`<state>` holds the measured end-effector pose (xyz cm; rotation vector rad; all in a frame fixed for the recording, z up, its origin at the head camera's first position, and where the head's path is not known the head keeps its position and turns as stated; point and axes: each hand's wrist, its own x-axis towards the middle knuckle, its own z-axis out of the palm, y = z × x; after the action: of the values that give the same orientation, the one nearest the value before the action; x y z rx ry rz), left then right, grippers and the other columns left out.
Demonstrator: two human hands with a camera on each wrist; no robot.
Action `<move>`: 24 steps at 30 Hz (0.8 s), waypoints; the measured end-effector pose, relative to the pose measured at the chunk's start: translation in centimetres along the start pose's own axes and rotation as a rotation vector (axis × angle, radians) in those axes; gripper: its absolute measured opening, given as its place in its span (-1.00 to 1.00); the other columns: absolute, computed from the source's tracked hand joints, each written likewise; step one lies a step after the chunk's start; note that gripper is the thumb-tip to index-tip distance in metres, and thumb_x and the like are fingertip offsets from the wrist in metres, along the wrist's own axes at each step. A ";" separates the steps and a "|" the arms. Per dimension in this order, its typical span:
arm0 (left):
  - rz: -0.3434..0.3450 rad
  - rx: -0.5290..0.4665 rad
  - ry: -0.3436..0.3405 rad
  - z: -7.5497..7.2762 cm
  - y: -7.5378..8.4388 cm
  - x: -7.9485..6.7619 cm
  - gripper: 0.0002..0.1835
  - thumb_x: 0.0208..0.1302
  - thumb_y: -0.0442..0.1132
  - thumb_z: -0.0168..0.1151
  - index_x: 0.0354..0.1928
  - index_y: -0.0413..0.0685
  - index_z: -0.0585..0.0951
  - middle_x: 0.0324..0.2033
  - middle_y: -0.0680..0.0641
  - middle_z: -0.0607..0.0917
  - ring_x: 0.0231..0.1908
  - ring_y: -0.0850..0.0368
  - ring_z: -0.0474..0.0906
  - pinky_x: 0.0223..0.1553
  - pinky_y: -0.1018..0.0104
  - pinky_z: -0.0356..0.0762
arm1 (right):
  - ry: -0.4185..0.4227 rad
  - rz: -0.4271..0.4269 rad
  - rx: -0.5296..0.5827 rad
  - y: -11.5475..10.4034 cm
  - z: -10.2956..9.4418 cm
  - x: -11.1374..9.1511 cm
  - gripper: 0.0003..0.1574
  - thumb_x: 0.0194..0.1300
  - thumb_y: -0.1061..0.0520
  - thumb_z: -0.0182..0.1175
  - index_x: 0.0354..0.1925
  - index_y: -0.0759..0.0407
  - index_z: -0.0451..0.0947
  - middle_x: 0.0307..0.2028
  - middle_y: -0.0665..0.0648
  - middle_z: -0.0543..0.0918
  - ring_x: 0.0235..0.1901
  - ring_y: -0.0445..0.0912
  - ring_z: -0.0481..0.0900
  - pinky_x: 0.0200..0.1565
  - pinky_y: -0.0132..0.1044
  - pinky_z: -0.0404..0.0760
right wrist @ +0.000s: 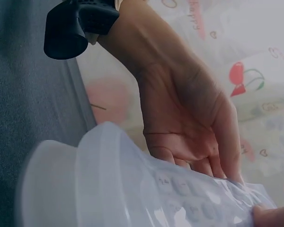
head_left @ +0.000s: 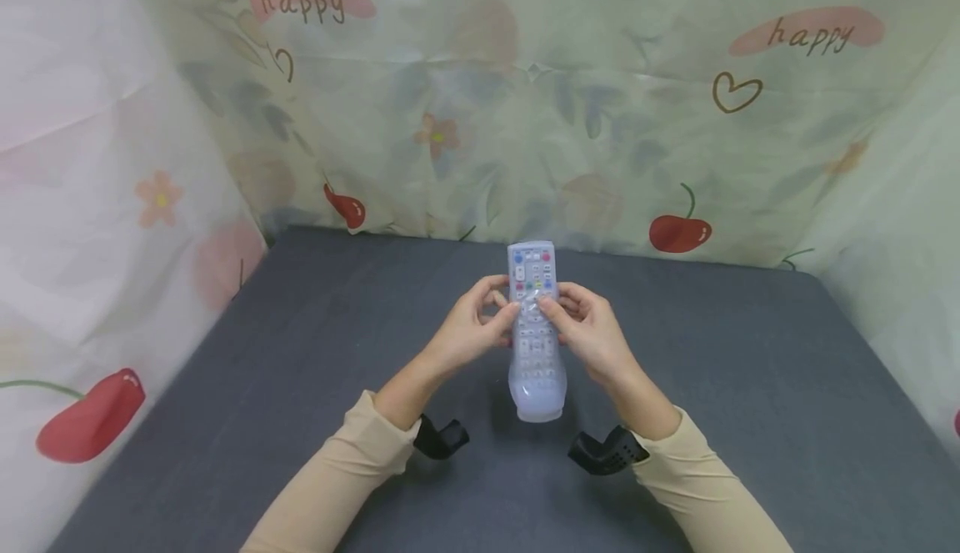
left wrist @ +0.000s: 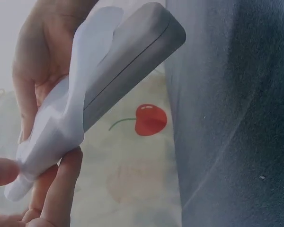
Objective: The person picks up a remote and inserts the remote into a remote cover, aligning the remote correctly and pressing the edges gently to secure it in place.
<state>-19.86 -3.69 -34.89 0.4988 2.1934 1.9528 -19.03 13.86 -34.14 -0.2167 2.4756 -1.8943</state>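
Observation:
A pale remote control (left wrist: 142, 52) with several coloured buttons is held upright above the table, partly inside a translucent soft cover (head_left: 537, 399). My left hand (head_left: 476, 324) pinches its left edge, thumb on the front and fingers behind. From the other side my right hand (head_left: 592, 328) grips the right edge, its thumb pressing the button face. At the lower end the cover flares away from the body, and in the left wrist view the remote's bare back sticks out beyond it. The right wrist view shows buttons through the wrinkled cover (right wrist: 104, 175), beside the left palm.
A dark grey tabletop (head_left: 300, 419) spreads beneath both hands. Printed curtains (head_left: 480, 119) with cherries and hearts stand behind it and along both sides. Black wrist camera mounts (head_left: 442, 438) hang below both sleeves, close over the table.

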 end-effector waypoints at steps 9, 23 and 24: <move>0.015 0.022 0.007 -0.3 0.1 0.4 -0.65 0.38 -0.31 -0.01 0.17 -0.21 0.38 -0.35 -0.07 0.45 -0.47 0.23 0.60 -0.30 0.16 0.67 | -0.080 0.026 -0.022 0.2 -0.2 0.3 -0.54 0.39 0.06 0.04 0.15 0.28 0.38 0.02 0.36 0.58 -0.30 -0.23 0.56 -0.24 -0.29 0.53; 0.033 0.062 0.087 -0.3 0.2 0.6 -0.68 0.33 -0.32 0.04 0.10 -0.23 0.46 -0.46 -0.01 0.48 -0.44 0.24 0.48 -0.21 0.22 0.63 | -0.293 0.007 -0.063 1.1 -0.7 0.2 -0.33 0.18 0.16 0.28 0.18 0.36 0.28 0.00 0.39 0.57 -0.15 -0.04 0.65 -0.12 -0.16 0.63; 0.036 0.064 0.090 -0.3 0.2 0.6 -0.68 0.33 -0.32 0.05 0.09 -0.24 0.46 -0.47 0.00 0.48 -0.43 0.25 0.47 -0.20 0.23 0.62 | -0.301 0.009 -0.065 1.1 -0.7 0.2 -0.31 0.18 0.17 0.28 0.19 0.37 0.27 0.00 0.40 0.57 -0.15 -0.04 0.64 -0.12 -0.15 0.63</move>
<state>-20.50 -3.75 -34.59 0.4713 2.3236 1.9649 -19.37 14.81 -35.00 -0.4541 2.3323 -1.6381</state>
